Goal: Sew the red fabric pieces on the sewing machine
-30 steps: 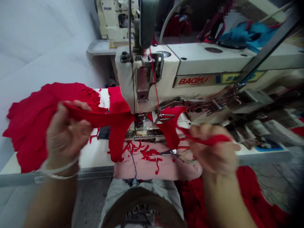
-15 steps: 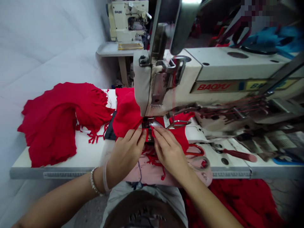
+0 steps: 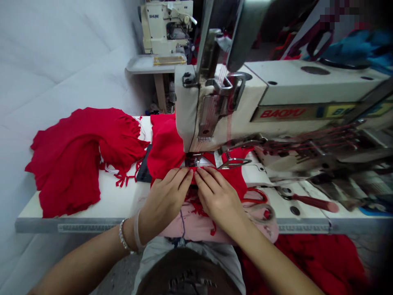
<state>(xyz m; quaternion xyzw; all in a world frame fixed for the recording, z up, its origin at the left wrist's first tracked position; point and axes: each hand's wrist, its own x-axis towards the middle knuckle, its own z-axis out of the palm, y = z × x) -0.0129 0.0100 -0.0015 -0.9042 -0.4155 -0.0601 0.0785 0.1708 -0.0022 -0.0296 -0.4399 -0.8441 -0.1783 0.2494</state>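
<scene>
The fabric [image 3: 166,147] is showing plain red, the sewing machine [image 3: 288,92] is displaying off-white with red lettering [image 3: 282,113], and the cloth [image 3: 199,230] is showing pale pink

The white table [image 3: 119,205] carries heaped red cloth [image 3: 70,159], a sewing machine [image 3: 282,88] — and a tool [image 3: 316,202] (red-handled).

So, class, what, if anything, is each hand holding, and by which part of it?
Red fabric: the left hand and right hand hold it at its near side, close to the needle area of the sewing machine.
</scene>
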